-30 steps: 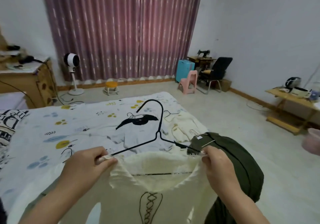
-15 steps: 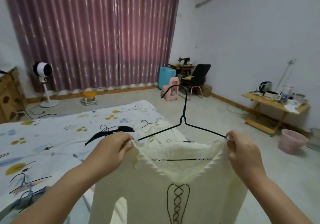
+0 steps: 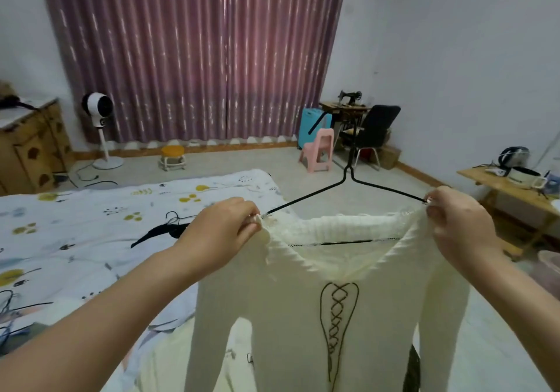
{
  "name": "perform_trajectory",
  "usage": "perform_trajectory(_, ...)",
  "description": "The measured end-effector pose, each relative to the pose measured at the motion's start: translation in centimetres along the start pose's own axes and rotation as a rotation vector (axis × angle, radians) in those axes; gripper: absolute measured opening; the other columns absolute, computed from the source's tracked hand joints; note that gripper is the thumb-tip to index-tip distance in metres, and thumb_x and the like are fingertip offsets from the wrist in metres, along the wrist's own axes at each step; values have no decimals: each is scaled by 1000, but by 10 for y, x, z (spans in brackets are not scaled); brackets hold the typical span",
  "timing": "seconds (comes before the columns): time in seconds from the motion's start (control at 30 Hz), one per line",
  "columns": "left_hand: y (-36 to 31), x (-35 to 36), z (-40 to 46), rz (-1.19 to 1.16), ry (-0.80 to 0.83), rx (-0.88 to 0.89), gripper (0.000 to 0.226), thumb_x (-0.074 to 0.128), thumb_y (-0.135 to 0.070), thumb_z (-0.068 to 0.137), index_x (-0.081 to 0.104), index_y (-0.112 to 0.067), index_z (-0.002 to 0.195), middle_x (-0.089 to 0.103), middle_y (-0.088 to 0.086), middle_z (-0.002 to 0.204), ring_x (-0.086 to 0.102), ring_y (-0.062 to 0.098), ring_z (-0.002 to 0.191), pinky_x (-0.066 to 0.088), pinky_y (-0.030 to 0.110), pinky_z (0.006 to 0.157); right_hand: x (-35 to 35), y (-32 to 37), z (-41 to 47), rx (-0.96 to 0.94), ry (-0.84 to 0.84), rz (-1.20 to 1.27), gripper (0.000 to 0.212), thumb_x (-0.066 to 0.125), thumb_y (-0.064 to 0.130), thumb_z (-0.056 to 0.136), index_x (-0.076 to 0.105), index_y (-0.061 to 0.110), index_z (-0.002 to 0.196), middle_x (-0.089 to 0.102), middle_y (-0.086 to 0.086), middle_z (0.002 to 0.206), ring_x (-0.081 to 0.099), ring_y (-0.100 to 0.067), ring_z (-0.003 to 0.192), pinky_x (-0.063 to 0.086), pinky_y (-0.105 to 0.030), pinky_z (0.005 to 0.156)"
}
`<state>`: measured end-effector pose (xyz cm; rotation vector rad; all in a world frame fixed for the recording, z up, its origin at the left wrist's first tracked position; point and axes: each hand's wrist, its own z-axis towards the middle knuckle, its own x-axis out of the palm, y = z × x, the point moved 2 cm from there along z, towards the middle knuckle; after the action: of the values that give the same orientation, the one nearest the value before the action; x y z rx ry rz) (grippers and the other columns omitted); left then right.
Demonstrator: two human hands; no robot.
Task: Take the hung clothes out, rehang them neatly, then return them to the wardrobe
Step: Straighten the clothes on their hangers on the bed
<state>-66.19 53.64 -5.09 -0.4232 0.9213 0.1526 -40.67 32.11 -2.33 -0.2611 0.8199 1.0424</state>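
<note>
Both hands: we note left hand and right hand pinching cream sweater shoulders.
Hanger: hook at 12 o'clock.

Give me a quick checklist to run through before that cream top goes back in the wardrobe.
1. Left hand pinches the cream sweater's shoulder at the hanger end: ok.
2. Right hand pinches the other shoulder: ok.
3. Black wire hanger sits inside the neckline, bar visible: ok.
4. Hook free, pointing up: ok.
5. Sleeves hang straight, untangled: ok.
6. Hem smooth: cannot tell, out of frame.
7. Wardrobe path: cannot tell, wardrobe not in view.
</note>
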Motion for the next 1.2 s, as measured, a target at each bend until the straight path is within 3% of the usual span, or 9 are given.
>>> perform_trajectory(0.17,16,25,59,44,-68,-6,14,56,-20,89,63,-11,97,62,1,91,56,21,87,33,26,68,48,-28,60,6,24,13,10,52,-5,86,61,-3,90,62,-22,86,55,-37,83,33,-34,66)
perform_trajectory(0.37,63,65,130,41,-96,-72,13,57,-20,88,63,-11,97,62,2,91,56,22,87,39,31,71,122,-46,136,5,67,-10,12,53,-2,87,61,-1,96,63,-22,93,55,-38,89,39,-39,72)
perform_trajectory(0.57,117,117,185,25,-48,-131,11,56,-19,88,63,-13,95,62,0,90,56,21,86,33,28,66,204,-64,199,25,155,-16,14,50,2,89,60,3,99,62,-17,98,53,-35,96,30,-31,71)
perform_trajectory(0.77,169,158,232,76,-14,-246,13,52,-20,90,62,-13,96,61,1,91,55,22,88,30,28,65,287,-69,255,48,240,41,15,49,3,88,60,5,97,61,-19,100,53,-36,97,38,-36,76)
perform_trajectory(1.2,297,282,330,365,139,-576,21,40,-24,95,56,-14,105,58,4,103,55,25,95,45,35,77,529,-84,354,-73,435,188,18,45,4,85,59,7,96,63,-17,101,54,-35,97,38,-37,72)
